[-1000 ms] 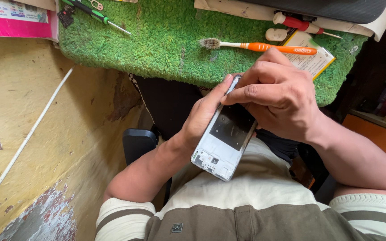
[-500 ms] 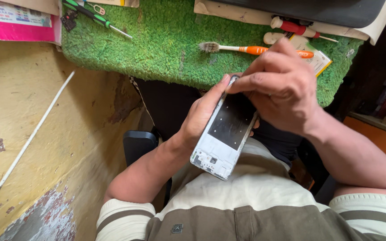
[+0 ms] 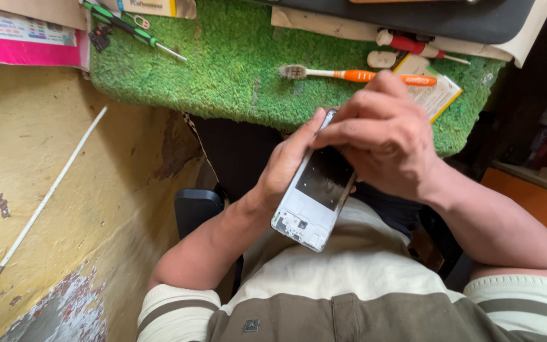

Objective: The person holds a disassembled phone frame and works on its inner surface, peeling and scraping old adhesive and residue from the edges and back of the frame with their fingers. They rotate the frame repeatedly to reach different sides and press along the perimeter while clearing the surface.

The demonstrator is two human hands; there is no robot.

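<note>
Holding: the left hand (image 3: 286,171) cradles an opened phone (image 3: 314,199) from its left edge, fingers curled up along the side and thumb tip at the top corner.
Step in hand: judging by the grip, the right hand (image 3: 384,136) is working at the phone's upper end, fingers bunched and pressed down there; whether it pinches a small part I cannot tell.
Next move: likely calls for a steady left-hand grip while the right fingertips pry or seat something with light force.
Phone: back cover off, pale grey frame, dark square plate in the middle, small parts at the lower end; tilted, held above the lap, in front of the green mat (image 3: 235,69).
Mat, left to right: green screwdriver (image 3: 134,30), toothbrush with orange handle (image 3: 356,75), red-capped tube (image 3: 413,45).
</note>
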